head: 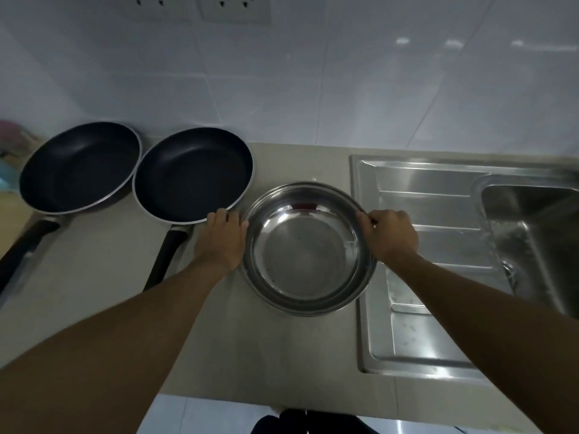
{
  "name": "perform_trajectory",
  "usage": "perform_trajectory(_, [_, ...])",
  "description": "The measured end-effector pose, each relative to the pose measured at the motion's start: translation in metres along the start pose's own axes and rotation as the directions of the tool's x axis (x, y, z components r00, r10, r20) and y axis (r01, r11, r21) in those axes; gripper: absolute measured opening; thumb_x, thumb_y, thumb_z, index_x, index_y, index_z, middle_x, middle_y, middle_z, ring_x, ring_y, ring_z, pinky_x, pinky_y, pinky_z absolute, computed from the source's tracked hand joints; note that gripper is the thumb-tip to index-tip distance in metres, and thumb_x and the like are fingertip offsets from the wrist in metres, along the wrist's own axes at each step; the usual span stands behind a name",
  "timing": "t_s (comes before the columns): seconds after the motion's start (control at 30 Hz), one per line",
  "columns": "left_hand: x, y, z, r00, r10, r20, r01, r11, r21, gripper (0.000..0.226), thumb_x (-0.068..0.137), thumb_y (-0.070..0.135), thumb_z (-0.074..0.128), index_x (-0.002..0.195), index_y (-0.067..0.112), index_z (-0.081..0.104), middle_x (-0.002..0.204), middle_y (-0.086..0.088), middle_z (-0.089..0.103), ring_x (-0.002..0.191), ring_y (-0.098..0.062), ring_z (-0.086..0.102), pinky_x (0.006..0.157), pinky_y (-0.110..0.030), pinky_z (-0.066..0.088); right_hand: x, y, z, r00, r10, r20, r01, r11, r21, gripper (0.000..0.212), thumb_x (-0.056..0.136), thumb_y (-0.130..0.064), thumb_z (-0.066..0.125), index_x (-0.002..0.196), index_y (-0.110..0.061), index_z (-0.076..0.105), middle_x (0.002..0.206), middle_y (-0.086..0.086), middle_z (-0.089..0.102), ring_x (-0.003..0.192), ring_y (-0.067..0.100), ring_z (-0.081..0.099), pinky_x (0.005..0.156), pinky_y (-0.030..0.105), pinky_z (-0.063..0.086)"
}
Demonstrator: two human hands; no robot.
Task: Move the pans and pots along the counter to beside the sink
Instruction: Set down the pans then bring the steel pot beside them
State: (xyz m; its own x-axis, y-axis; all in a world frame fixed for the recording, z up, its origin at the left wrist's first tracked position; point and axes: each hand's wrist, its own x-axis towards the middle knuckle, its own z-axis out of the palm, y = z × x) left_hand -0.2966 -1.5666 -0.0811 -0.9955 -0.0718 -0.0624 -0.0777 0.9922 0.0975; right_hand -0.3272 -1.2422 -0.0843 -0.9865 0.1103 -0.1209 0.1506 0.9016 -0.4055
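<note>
both hands on the steel pot (308,249) — left hand (221,238) and right hand (391,234) curled over opposite rims, the pot just beside the sink (438,264). looks one piece nearly placed — near pan (192,173) and far pan (80,167) left to shift.

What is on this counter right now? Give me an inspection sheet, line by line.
Surface: beige counter, bare in front, meeting a white tiled wall.
Job's things: steel basin beside the sink drainboard; near frying pan and far frying pan left of it, rims close together, handles toward the person.
Clutter: blurred pink and blue items at the far left edge, unidentifiable.
Grippers: left hand and right hand grip opposite sides of the basin's rim.
Cables: nothing seen.
Surroundings: wall sockets above; sink bowl at right.
</note>
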Motion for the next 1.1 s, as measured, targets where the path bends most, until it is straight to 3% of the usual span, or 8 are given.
perform_trajectory(0.07, [-0.009,0.001,-0.004,0.996,0.022,-0.087,-0.028,0.998,-0.064,0.043,0.103,0.033,0.042,0.133,0.004,0.051,0.129,-0.018,0.055,0.116,-0.033,0.05,0.098,-0.042,0.041,-0.001,-0.003,-0.001,0.999,-0.002,-0.04,0.001,0.999,-0.034,0.046,0.103,-0.054,0.047,0.119,-0.018,0.071,0.114,0.011,0.071,0.117,0.034,0.056,0.096,0.048,0.05])
perform_trajectory(0.17, [-0.028,0.007,-0.002,0.986,0.118,-0.121,-0.132,0.985,-0.11,0.064,0.1,0.043,0.043,0.151,0.005,0.033,0.152,-0.015,0.04,0.138,-0.031,0.039,0.114,-0.045,0.035,-0.015,-0.007,0.003,0.98,-0.151,-0.132,0.148,0.988,-0.03,0.056,0.102,-0.049,0.049,0.145,-0.013,0.052,0.144,0.015,0.056,0.137,0.035,0.045,0.115,0.052,0.034])
perform_trajectory(0.3, [-0.033,0.014,0.011,0.992,0.122,0.034,-0.119,0.991,-0.067,0.083,0.097,0.064,0.022,0.159,0.012,0.004,0.168,-0.005,0.004,0.154,-0.022,0.009,0.124,-0.042,0.013,-0.024,-0.003,0.015,0.97,-0.239,0.039,0.243,0.957,-0.157,0.077,0.102,-0.061,0.031,0.162,-0.014,0.02,0.168,0.009,0.027,0.156,0.028,0.02,0.128,0.048,0.012])
perform_trajectory(0.4, [-0.021,0.015,0.016,0.992,0.118,0.053,-0.117,0.993,-0.015,0.082,0.097,0.065,0.013,0.159,0.013,-0.003,0.168,-0.003,-0.005,0.154,-0.019,0.0,0.125,-0.042,0.006,-0.012,-0.003,0.016,0.969,-0.238,0.06,0.245,0.948,-0.201,0.077,0.103,-0.061,0.025,0.163,-0.016,0.012,0.17,0.006,0.019,0.158,0.025,0.014,0.128,0.045,0.008])
perform_trajectory(0.73, [0.053,0.023,0.013,0.992,0.106,0.064,-0.109,0.993,0.045,0.073,0.1,0.057,0.005,0.158,0.015,-0.01,0.167,-0.001,-0.011,0.154,-0.019,-0.007,0.125,-0.041,0.001,0.053,-0.016,0.009,0.97,-0.241,0.022,0.24,0.947,-0.215,0.066,0.107,-0.049,0.028,0.162,-0.014,0.018,0.166,0.008,0.029,0.155,0.027,0.023,0.126,0.048,0.017])
perform_trajectory(1.1, [0.116,0.029,0.009,0.996,0.057,0.073,-0.063,0.995,0.083,0.068,0.104,0.047,0.013,0.158,0.015,-0.011,0.168,-0.001,-0.01,0.154,-0.023,-0.007,0.125,-0.043,0.001,0.116,-0.029,0.01,0.968,-0.251,-0.029,0.241,0.95,-0.199,0.058,0.108,-0.037,0.032,0.16,-0.014,0.023,0.158,0.009,0.043,0.148,0.027,0.035,0.124,0.047,0.023])
